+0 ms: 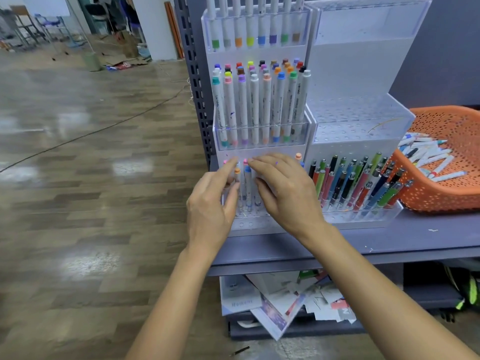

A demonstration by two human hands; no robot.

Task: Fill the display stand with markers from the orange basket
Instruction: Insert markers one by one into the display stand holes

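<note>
A clear acrylic display stand (262,51) stands on the shelf, with rows of white markers (255,107) with coloured caps in its upper tiers. In its lowest tier (246,224) a few markers stand upright, among them a blue-capped one (248,183). My left hand (211,203) is at this tier, thumb and fingers pinching an orange-capped marker (237,172). My right hand (287,193) lies over the tier's right half with fairly straight fingers, hiding what is beneath. The orange basket (441,196) sits at the right, holding several loose markers (428,157).
A second clear stand (361,74) to the right has bare upper tiers and several coloured pens (358,183) in its lowest tier. Both stands sit on a grey shelf (389,240); papers (280,302) are piled below it. Wooden floor extends to the left.
</note>
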